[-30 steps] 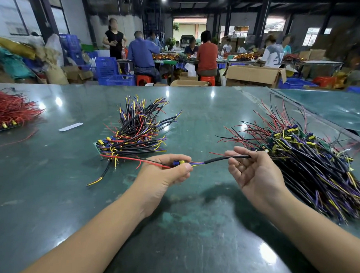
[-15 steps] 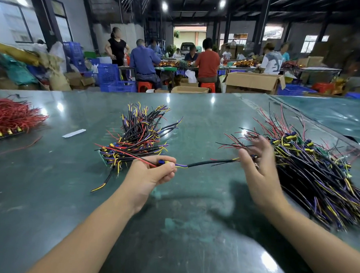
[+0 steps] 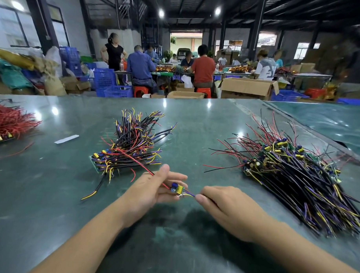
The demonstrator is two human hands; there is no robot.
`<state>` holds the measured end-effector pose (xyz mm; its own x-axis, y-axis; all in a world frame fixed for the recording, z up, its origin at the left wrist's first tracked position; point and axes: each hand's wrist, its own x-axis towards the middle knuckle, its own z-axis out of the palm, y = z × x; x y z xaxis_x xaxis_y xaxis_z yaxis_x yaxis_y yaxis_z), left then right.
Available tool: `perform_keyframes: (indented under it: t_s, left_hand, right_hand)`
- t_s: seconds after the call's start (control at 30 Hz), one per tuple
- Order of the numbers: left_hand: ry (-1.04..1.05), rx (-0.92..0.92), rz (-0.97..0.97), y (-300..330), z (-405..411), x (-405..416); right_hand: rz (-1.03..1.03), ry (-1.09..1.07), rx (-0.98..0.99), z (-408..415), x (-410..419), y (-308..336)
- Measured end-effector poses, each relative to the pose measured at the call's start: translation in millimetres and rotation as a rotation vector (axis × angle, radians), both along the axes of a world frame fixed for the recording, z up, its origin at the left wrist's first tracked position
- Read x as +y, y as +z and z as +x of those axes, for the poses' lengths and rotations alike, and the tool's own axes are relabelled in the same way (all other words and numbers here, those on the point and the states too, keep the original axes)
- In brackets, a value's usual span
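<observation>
My left hand holds a small circuit board with a blue and a yellow part on it; a red wire runs from it up and left over my thumb. Just right of the board, my right hand pinches its purple and yellow wires between thumb and fingertips. Both hands hover low over the green table. Beyond my left hand lies a smaller heap of wired boards. A larger heap of wired boards spreads out at the right.
A bundle of red wires lies at the far left edge, with a white strip near it. A second table adjoins at the right. Behind the tables several people sit among cardboard boxes and blue crates.
My right hand left the large heap and came in to the board, now pinching its short wires. My left hand turned the board so its parts show.
</observation>
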<state>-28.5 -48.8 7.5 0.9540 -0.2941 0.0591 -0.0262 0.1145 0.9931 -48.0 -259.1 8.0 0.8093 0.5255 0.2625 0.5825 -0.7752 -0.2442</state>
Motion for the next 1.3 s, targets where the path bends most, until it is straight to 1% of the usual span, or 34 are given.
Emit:
perform_keyframes:
  t_s: [0.17,0.23,0.3,0.37,0.4,0.43,0.5,0.57,0.63,0.67,0.73,0.77,0.8,0.83,0.87,0.93,0.97,1.0,1.03,1.1,1.17,1.23,1.3]
  left_hand:
    - [0.217,-0.045,-0.134,8.3,8.7,13.2]
    - [0.331,-0.066,-0.215,11.1,14.4,23.6]
    - [0.438,-0.066,-0.338,12.7,19.6,35.2]
    - [0.554,-0.048,-0.499,15.4,23.4,49.0]
    - [0.618,-0.042,-0.553,16.4,25.1,56.3]
    - [0.678,-0.033,-0.581,16.4,27.0,62.5]
    - [0.735,-0.015,-0.573,14.8,28.6,68.9]
    - [0.725,-0.034,-0.501,13.2,28.9,63.8]
    - [0.743,-0.135,-0.355,12.4,28.6,52.7]
    - [0.799,-0.228,-0.195,11.2,28.6,49.1]
    - [0.984,-0.431,0.298,6.6,28.6,49.3]
    - [1.069,-0.502,0.552,3.4,29.0,52.0]
    - [1.115,-0.532,0.737,-0.4,30.8,56.5]
    - [1.107,-0.489,0.866,-3.8,32.9,61.2]
    - [1.059,-0.399,0.966,-7.1,35.3,66.7]
    - [0.899,-0.223,1.191,-12.3,39.0,75.4]
    - [0.83,-0.183,1.269,-15.1,41.0,78.8]
    - [0.796,-0.18,1.304,-16.8,42.5,81.7]
    - [0.8,-0.213,1.3,-16.9,42.8,83.7]
    - [0.897,-0.302,1.198,-14.9,42.1,86.8]
    - [1.012,-0.304,1.062,-12.8,40.4,87.9]
    - [1.062,-0.215,0.955,-10.8,41.3,88.7]
    - [1.052,-0.095,0.953,-11.4,43.5,90.8]
  right_hand:
    - [0.112,-0.018,-0.009,7.2,-7.0,-1.1]
    - [0.128,-0.034,-0.017,7.9,-12.3,-0.5]
    - [0.147,-0.07,-0.041,10.3,-19.9,2.1]
    - [0.198,-0.164,-0.1,14.7,-28.6,5.9]
    - [0.257,-0.236,-0.138,17.4,-33.5,8.7]
    - [0.329,-0.319,-0.183,20.6,-39.2,12.2]
    - [0.423,-0.505,-0.313,27.7,-54.7,21.2]
    - [0.436,-0.658,-0.423,32.6,-76.3,32.1]
    - [0.364,-0.797,-0.46,36.4,-102.1,40.2]
    - [0.3,-0.863,-0.456,37.7,-113.9,41.4]
    - [0.149,-0.987,-0.434,39.8,-126.6,39.2]
    - [0.098,-1.035,-0.427,39.5,-125.5,37.2]
    - [0.074,-1.06,-0.424,38.9,-120.6,34.8]
    - [0.059,-1.039,-0.444,37.7,-113.1,31.7]
    - [0.045,-0.979,-0.485,37.0,-104.2,28.5]
    - [0.029,-0.823,-0.576,35.7,-83.7,21.2]
    - [0.026,-0.75,-0.591,34.9,-73.1,16.8]
    - [0.031,-0.685,-0.584,33.2,-63.0,12.1]
    - [0.042,-0.624,-0.565,31.5,-53.3,7.2]
    - [0.056,-0.51,-0.511,27.7,-36.2,-3.1]
    - [0.06,-0.417,-0.433,23.6,-22.9,-11.0]
    - [0.063,-0.353,-0.377,21.1,-15.2,-15.1]
    - [0.071,-0.313,-0.341,19.5,-11.7,-16.0]
